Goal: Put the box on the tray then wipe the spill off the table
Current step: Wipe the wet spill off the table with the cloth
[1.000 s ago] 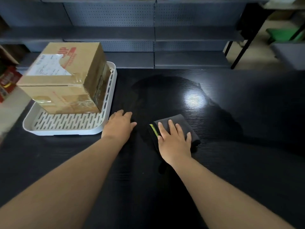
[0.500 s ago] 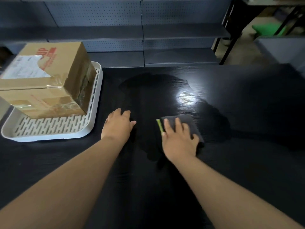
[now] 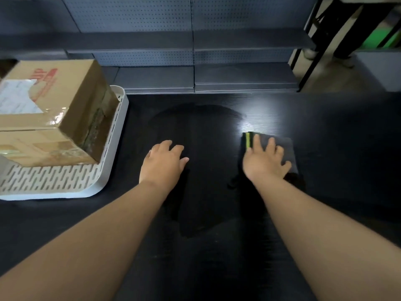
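Note:
A taped cardboard box (image 3: pixel 54 109) with a white label stands on the white slotted tray (image 3: pixel 65 181) at the left of the black table (image 3: pixel 217 268). A dark wet spill (image 3: pixel 195 122) spreads across the table's middle, with a patch trailing toward me. My right hand (image 3: pixel 264 161) presses flat on a folded dark grey cloth (image 3: pixel 286 146) with a green edge, at the spill's right side. Flat on the table lies my left hand (image 3: pixel 162 164), fingers apart and holding nothing, just right of the tray.
Grey perforated metal shelving (image 3: pixel 193 51) runs along the far edge of the table. At the back right stand black metal legs (image 3: pixel 312 51) and something green (image 3: pixel 388 38). Light glares off the wet surface near the cloth.
My right hand has slid the cloth to the right and a little farther away across the wet patch. The left hand stays flat in place. The view has shifted right.

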A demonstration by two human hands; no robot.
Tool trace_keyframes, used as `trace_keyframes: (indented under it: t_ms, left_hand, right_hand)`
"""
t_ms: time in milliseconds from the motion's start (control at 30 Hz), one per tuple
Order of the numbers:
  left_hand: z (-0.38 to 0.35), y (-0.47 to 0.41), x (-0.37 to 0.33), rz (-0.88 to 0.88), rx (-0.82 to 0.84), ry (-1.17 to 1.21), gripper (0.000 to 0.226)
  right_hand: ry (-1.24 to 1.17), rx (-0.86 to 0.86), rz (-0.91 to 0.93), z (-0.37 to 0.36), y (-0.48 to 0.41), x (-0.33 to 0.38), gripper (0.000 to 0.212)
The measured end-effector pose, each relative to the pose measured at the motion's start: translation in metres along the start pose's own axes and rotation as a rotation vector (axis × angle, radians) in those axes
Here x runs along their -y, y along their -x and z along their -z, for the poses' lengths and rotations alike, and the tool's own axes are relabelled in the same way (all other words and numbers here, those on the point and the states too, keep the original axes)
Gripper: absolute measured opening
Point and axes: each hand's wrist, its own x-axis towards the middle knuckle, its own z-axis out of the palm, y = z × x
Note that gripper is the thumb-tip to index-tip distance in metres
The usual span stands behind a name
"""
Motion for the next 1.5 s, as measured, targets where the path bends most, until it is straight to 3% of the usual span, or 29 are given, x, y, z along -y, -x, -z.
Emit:
trace_keyframes:
  t_ms: [133,233,433,500,667,733,800,933,1000,1067,1233,1300,1367,1500]
  left_hand:
    - [0.000,-0.020,-0.014,0.010,0.010,0.011,0.049]
    - [0.000,-0.035,-0.026,0.008,0.023,0.039,0.049]
    - [0.000,-0.058,-0.046,-0.009,0.034,0.018,0.049]
    - [-0.001,-0.065,-0.048,0.009,0.057,0.030,0.050]
    - [-0.011,-0.070,-0.051,0.006,0.170,-0.047,0.051]
    - [-0.011,-0.070,-0.051,0.017,0.181,0.035,0.050]
    - [-0.010,-0.070,-0.050,0.025,0.189,0.095,0.049]
    - [-0.012,-0.070,-0.048,-0.003,0.231,-0.053,0.053]
    - [-0.014,-0.071,-0.047,0.002,0.229,-0.060,0.053]
    - [-0.015,-0.071,-0.047,0.003,0.239,-0.076,0.053]
    - [-0.014,-0.073,-0.048,-0.013,0.236,-0.100,0.052]
    - [-0.014,-0.073,-0.048,-0.014,0.242,-0.114,0.052]
    - [-0.013,-0.074,-0.047,-0.023,0.254,-0.147,0.052]
    - [-0.012,-0.075,-0.047,-0.021,0.277,-0.146,0.052]
  right_hand:
    - [0.120,0.055,0.351,-0.006,0.006,0.026,0.050]
    - [0.176,0.026,0.436,0.008,-0.027,0.006,0.050]
    - [0.016,0.045,0.015,0.054,-0.116,-0.019,0.051]
    - [-0.010,0.052,-0.028,0.051,-0.119,-0.003,0.052]
    - [0.091,0.069,0.390,0.019,-0.085,0.061,0.050]
    - [0.143,0.088,0.495,0.021,-0.091,0.063,0.049]
    - [0.132,0.062,0.437,0.033,-0.115,0.045,0.049]
    - [0.011,0.029,0.030,0.064,-0.163,0.001,0.051]
    - [-0.005,0.052,-0.033,0.065,-0.167,0.007,0.051]
    - [0.008,0.049,0.049,0.054,-0.158,0.032,0.051]
    - [0.150,0.159,0.597,0.013,-0.100,0.111,0.050]
    - [0.159,0.186,0.681,0.008,-0.090,0.114,0.050]
    - [0.133,0.152,0.633,0.014,-0.104,0.097,0.048]
    - [0.029,0.046,0.225,0.050,-0.147,0.023,0.049]
